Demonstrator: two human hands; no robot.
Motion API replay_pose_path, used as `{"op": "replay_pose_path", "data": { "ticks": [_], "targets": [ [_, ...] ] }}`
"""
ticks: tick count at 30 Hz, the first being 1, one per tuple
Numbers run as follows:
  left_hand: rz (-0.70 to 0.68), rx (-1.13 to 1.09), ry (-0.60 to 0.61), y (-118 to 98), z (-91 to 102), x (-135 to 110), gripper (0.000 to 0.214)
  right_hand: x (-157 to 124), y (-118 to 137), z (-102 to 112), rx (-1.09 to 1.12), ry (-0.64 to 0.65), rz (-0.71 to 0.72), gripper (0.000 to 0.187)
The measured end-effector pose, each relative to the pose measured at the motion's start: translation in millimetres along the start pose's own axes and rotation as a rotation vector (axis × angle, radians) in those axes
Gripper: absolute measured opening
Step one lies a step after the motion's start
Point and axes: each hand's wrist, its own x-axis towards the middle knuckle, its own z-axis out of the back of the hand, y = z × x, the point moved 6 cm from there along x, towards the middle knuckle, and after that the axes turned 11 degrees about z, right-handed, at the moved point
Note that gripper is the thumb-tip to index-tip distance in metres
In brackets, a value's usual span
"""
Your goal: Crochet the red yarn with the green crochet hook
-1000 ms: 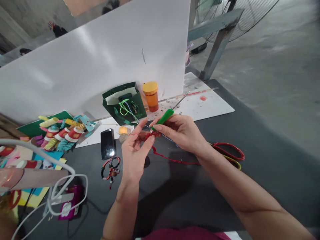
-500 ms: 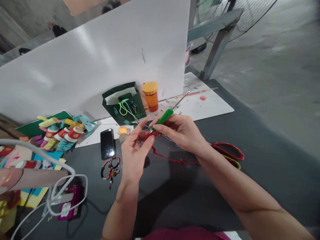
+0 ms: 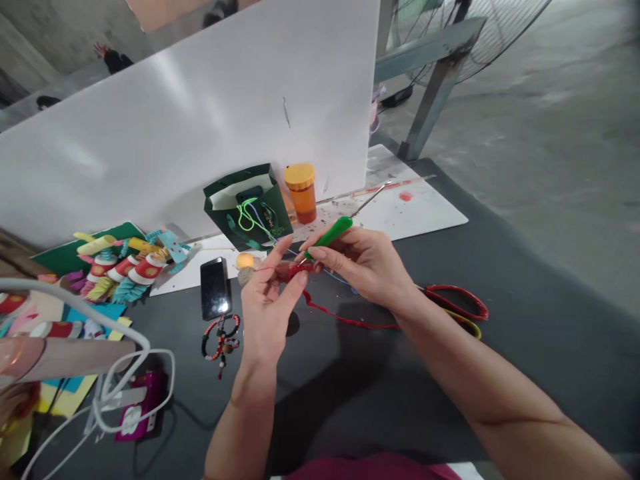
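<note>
Above the table [image 3: 525,280], our left hand [image 3: 266,301] pinches red yarn [image 3: 296,271], while our right hand [image 3: 371,268] pinches the hook [image 3: 336,232], its lower tip at the yarn.

1 black phone [image 3: 215,288] lies near a beaded bracelet [image 3: 228,345]; 1 orange jar [image 3: 303,197] stands upright.

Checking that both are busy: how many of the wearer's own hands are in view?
2: the left hand pinches the red yarn, and the right hand holds the green hook. Some fingers are partly hidden.
</note>
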Motion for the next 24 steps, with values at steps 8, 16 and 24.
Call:
{"op": "replay_pose_path", "data": {
  "ticks": [8, 16, 24],
  "targets": [
    [-0.007, 0.015, -0.017, -1, 1.9, 0, 0.050, 0, 6, 1, 0.084, -0.031, 0.008, 0.032],
    [-0.009, 0.009, -0.053, -1, 6.8, 0, 0.046, 0, 11, 7, 0.060, -0.103, 0.049, 0.035],
    [-0.011, 0.034, -0.034, 0, 6.4, 1, 0.051, 0, 11, 4, 0.099, -0.076, 0.052, 0.031]
  ]
}}
